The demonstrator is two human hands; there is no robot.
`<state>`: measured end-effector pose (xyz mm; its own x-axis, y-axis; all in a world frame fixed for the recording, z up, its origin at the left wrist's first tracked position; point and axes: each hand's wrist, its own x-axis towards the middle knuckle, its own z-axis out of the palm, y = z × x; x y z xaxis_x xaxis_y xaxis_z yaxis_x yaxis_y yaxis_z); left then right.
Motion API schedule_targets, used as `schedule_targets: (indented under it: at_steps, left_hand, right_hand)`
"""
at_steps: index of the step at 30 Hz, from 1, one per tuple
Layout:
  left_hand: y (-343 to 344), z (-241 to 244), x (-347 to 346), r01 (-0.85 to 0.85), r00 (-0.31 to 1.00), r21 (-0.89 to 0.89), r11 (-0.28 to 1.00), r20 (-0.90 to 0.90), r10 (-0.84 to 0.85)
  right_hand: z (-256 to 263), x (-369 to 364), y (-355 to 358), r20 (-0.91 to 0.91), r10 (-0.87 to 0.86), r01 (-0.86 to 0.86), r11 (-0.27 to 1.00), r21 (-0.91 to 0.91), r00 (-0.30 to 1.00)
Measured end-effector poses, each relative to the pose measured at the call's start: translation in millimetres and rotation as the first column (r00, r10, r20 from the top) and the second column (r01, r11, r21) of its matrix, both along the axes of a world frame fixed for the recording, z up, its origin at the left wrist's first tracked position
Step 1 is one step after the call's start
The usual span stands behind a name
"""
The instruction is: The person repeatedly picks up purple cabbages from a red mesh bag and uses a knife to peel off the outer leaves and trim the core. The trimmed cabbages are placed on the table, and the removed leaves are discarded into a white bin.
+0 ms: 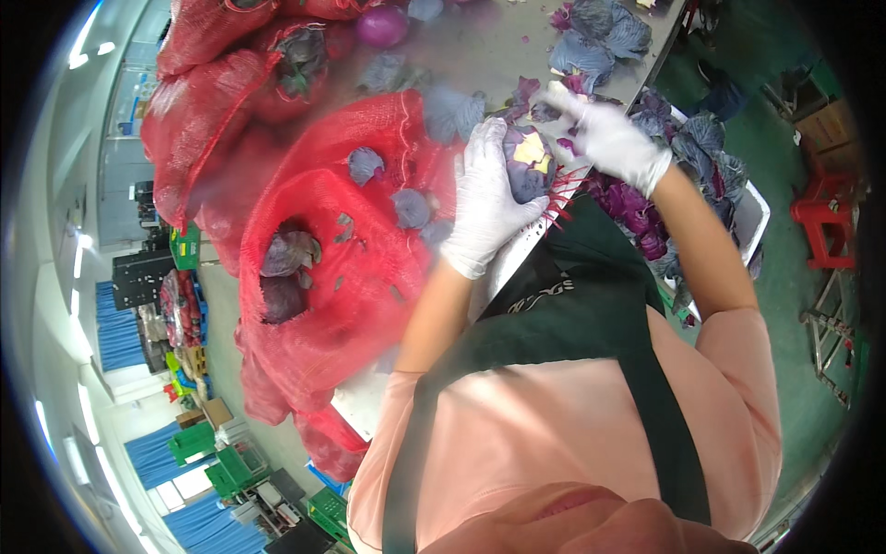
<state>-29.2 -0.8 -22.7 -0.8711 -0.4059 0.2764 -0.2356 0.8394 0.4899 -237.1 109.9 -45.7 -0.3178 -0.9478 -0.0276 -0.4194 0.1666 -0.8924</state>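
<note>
Against the near edge of the metal table [477,48], my left hand [488,201], in a white glove, grips a red cabbage [529,163] from the side. A pale cut patch shows on the cabbage's upper face. My right hand [612,135], gloved too, is blurred just to its right. Dark leaf pieces [543,113] lie by its fingers; whether it holds anything is unclear. Loose outer leaves [453,111] are scattered beyond the cabbage. Red mesh strands [564,197] hang over the table edge beside my left thumb.
To the left, an open red mesh sack [332,215] has cabbages [284,277] in its mouth. More filled mesh sacks [208,131] are piled behind it. A peeled purple cabbage [382,26] sits farther back. At right, a white crate [758,215] brims with stripped leaves [699,152].
</note>
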Motion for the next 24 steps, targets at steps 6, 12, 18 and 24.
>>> schedule_targets:
  at_steps: [6,12,18,24]
  left_hand:
    - [6,-8,-6,-0.042,0.999,0.017,0.999,-0.033,0.042]
    - [18,-6,-18,-0.07,0.994,-0.064,0.996,-0.086,0.064]
    - [-8,3,3,0.248,0.967,0.014,0.969,-0.062,-0.247]
    - [-50,9,55,0.098,0.988,0.272,0.957,0.085,-0.126]
  right_hand:
    - [-12,53,13,-0.131,-0.125,0.103,0.981,-0.164,0.983]
    - [-14,23,-10,-0.439,-0.201,0.197,0.979,-0.056,0.876]
    - [-78,-37,-51,-0.143,-0.168,0.154,0.983,-0.104,0.975]
    - [-52,-18,-34,-0.042,-0.329,0.331,0.943,0.044,0.943]
